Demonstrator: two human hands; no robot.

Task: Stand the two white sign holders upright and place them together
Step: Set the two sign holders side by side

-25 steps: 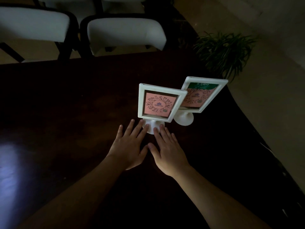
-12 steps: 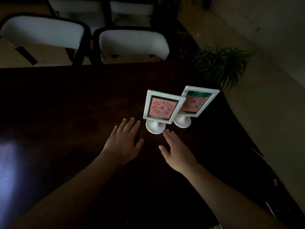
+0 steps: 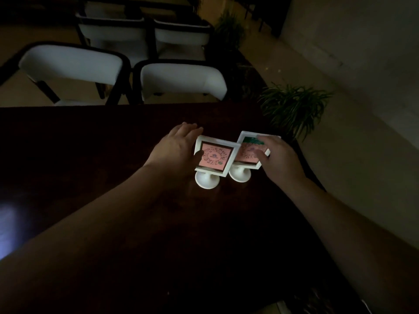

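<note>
Two white sign holders stand upright side by side on a dark table (image 3: 90, 155), each with a pink QR card and a round white foot. On the left sign holder (image 3: 214, 158), my left hand (image 3: 174, 148) grips the left edge, thumb on the front and fingers reaching behind. The right sign holder (image 3: 247, 152) has a green strip along its top and stands slightly behind, its frame overlapped by the left one. My right hand (image 3: 278, 159) holds its upper right corner, thumb on the card face. The two feet nearly touch.
White-cushioned chairs (image 3: 181, 80) (image 3: 70, 64) stand along the table's far edge. A potted green plant (image 3: 292, 107) sits on the floor past the table's right corner. The table's right edge runs close to the right sign holder. The room is dim.
Both hands have risen from the tabletop near the feet and taken hold of the frames, left hand on the left holder, right hand on the right. The camera has tilted up.
</note>
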